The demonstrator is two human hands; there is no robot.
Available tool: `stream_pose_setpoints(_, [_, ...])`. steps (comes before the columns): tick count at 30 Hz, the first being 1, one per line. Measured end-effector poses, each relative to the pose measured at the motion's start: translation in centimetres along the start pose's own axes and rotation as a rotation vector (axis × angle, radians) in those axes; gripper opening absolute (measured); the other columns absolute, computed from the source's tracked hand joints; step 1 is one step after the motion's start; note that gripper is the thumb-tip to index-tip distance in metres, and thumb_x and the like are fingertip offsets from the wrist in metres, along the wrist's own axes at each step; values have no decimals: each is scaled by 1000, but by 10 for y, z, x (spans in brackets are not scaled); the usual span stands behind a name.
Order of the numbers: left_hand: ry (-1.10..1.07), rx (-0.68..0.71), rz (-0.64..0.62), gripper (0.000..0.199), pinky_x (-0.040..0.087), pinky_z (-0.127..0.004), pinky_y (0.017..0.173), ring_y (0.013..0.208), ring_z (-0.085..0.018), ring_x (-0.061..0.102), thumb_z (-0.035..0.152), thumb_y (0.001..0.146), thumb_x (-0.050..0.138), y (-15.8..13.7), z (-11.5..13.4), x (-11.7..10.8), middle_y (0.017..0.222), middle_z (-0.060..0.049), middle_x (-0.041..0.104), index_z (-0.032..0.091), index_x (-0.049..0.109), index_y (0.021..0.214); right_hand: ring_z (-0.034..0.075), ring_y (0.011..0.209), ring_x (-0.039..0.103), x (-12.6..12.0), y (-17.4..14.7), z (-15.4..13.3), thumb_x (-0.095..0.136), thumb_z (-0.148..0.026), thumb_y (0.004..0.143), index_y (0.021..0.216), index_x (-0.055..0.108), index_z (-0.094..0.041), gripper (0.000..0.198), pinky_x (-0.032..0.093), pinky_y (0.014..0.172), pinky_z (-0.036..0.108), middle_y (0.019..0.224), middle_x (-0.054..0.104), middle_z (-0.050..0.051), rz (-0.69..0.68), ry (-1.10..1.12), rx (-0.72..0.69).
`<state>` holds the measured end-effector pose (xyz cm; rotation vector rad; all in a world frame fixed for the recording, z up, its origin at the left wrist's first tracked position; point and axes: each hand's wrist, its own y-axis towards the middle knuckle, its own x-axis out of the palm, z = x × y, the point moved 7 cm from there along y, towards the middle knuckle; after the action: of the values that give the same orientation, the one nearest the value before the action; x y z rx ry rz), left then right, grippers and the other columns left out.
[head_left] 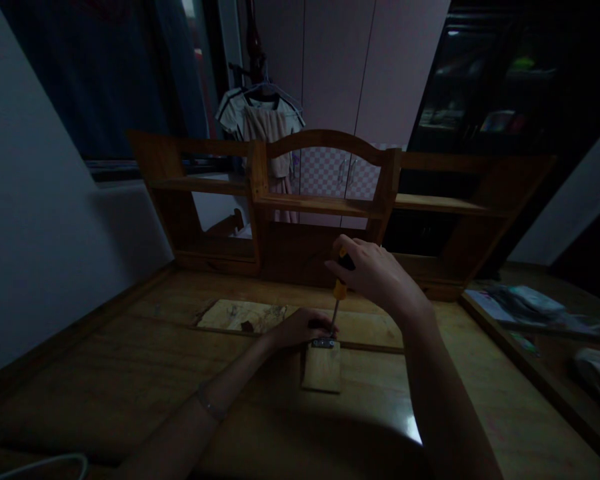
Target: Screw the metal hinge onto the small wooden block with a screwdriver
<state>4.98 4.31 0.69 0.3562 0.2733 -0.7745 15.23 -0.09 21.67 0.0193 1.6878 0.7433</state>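
My right hand is wrapped round the yellow and black handle of a screwdriver, which stands nearly upright. The screwdriver's tip reaches down to a small metal hinge. That hinge lies where a small wooden block meets a long wooden board on the table. Beside the tip, my left hand rests on the board with its fingers bent close to the hinge. Whether those fingers pinch anything small is too dark to make out.
A wooden shelf unit stands along the table's back edge. Bagged items lie on a surface at the right, beyond a raised wooden edge. A pale cable curves at the lower left. Clothes hang behind the shelf.
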Motion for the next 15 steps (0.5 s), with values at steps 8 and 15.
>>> stream_pose_setpoints(8, [-22, -15, -5, 24, 52, -30, 89, 98, -20, 69, 24, 85, 64, -1, -3, 1, 104, -8, 74, 15, 73, 106, 25, 96, 64, -4, -4, -2, 54, -37, 89, 116, 54, -23, 31, 43, 82, 35, 113, 61, 8, -12, 45, -29])
stream_pose_setpoints(15, [2, -48, 8, 23, 52, -30, 89, 97, -21, 69, 24, 84, 65, -1, 0, 0, 103, -8, 74, 15, 74, 104, 23, 95, 62, 5, -1, 1, 54, -30, 90, 112, 54, -21, 24, 43, 82, 34, 105, 62, 8, -31, 76, -31])
